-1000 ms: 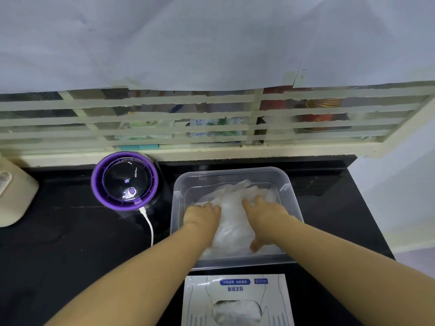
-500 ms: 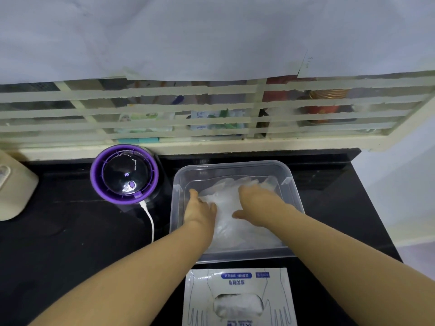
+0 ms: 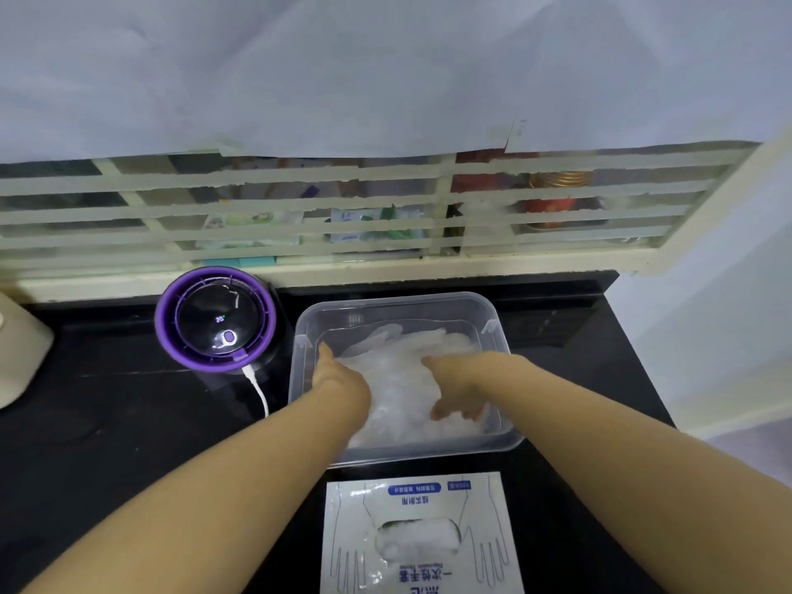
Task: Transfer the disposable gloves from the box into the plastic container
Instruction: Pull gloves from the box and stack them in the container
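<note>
Gloves (image 3: 403, 370) in plastic container (image 3: 398, 300) | left hand (image 3: 343, 379) on them, fingers' state cannot tell | right hand (image 3: 458, 379) fingers (image 3: 445, 411) spread, pressing pile

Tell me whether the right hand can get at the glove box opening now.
Probably yes. The right hand rests on the gloves in the plastic container; the glove box lies just nearer, its opening facing up and uncovered, only the container's wall between.

On the table (image 3: 107, 443), the container (image 3: 398, 305) sits before me with the gloves (image 3: 403, 375) in it; the box (image 3: 480, 508) lies nearer me, the gadget (image 3: 216, 321) left of the container.
</note>
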A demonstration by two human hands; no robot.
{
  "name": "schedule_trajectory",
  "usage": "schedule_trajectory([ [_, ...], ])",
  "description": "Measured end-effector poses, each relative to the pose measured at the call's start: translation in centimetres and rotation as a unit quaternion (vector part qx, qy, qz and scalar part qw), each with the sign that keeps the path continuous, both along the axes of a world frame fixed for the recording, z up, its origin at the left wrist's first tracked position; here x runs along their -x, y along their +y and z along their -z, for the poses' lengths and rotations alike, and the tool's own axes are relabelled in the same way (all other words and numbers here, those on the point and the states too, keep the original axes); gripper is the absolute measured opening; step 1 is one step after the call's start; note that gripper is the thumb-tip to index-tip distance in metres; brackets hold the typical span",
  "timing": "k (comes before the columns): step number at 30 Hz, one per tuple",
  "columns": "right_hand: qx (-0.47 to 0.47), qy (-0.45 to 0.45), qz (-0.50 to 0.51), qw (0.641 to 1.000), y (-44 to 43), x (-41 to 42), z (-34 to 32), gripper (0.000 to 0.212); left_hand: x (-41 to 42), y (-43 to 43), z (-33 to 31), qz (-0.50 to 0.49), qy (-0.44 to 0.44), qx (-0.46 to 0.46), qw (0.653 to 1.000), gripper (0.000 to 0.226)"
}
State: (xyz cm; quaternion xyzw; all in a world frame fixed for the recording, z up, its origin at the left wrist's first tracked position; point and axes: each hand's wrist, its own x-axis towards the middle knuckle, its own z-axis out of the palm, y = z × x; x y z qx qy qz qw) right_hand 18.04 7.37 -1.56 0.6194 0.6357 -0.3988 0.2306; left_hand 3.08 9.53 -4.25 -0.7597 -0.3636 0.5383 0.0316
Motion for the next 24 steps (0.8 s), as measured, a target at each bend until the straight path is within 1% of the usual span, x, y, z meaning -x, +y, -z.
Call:
schedule_trajectory([
  [2,-0.056,-0.008,-0.046,0.997,-0.6,-0.2,-2.4,0.065,0.4,0.0,-1.1,-0.016,-0.030,0.006,0.999,0.049],
  [4,-0.129,-0.010,-0.078,0.988,-1.5,-0.3,-4.6,0.052,1.0,-0.5,-2.4,-0.030,-0.109,-0.005,0.994,0.034],
  [5,-0.166,0.001,-0.074,0.983,-2.0,-0.3,-5.6,0.046,1.4,-0.7,-2.9,-0.032,-0.156,-0.016,0.987,0.031],
  [7,-0.228,0.049,-0.047,0.971,-3.5,0.0,-7.3,0.037,2.1,-1.3,-4.0,-0.047,-0.258,-0.039,0.964,0.035],
  [9,-0.263,0.097,-0.052,0.959,-5.5,0.5,-8.3,0.029,3.1,-2.8,-5.1,-0.070,-0.359,-0.059,0.929,0.038],
  [10,-0.263,0.116,-0.070,0.955,-6.7,0.8,-8.5,0.026,3.7,-3.8,-5.7,-0.074,-0.410,-0.071,0.906,0.037],
  [12,-0.226,0.141,-0.110,0.958,-8.7,1.3,-8.2,0.022,4.9,-6.0,-6.5,-0.049,-0.514,-0.091,0.852,0.032],
  [13,-0.195,0.140,-0.134,0.961,-9.7,1.5,-7.5,0.022,5.7,-7.4,-6.5,-0.029,-0.557,-0.088,0.825,0.029],
  [15,-0.151,0.114,-0.177,0.966,-11.2,1.9,-5.3,0.026,6.8,-9.6,-6.2,0.009,-0.606,-0.069,0.792,0.025],
  [16,-0.138,0.097,-0.188,0.968,-11.8,2.0,-4.0,0.029,7.2,-10.5,-5.8,0.024,-0.609,-0.055,0.791,0.027],
  [17,-0.131,0.082,-0.193,0.969,-12.3,2.0,-2.7,0.032,7.4,-11.2,-5.2,0.017,-0.590,-0.030,0.807,0.029],
  [19,-0.143,0.063,-0.205,0.966,-12.8,2.0,-0.7,0.035,7.5,-12.2,-3.6,-0.010,-0.520,0.034,0.853,0.036],
  [20,-0.160,0.060,-0.212,0.962,-12.9,1.9,0.0,0.034,7.5,-12.6,-2.6,-0.016,-0.491,0.053,0.870,0.044],
  [22,-0.194,0.055,-0.222,0.954,-13.0,1.8,0.8,0.033,7.6,-13.1,-1.0,-0.020,-0.465,0.069,0.882,0.063],
  [24,-0.215,0.054,-0.232,0.947,-13.2,1.8,1.7,0.032,7.6,-13.3,0.2,-0.031,-0.465,0.070,0.882,0.075],
])
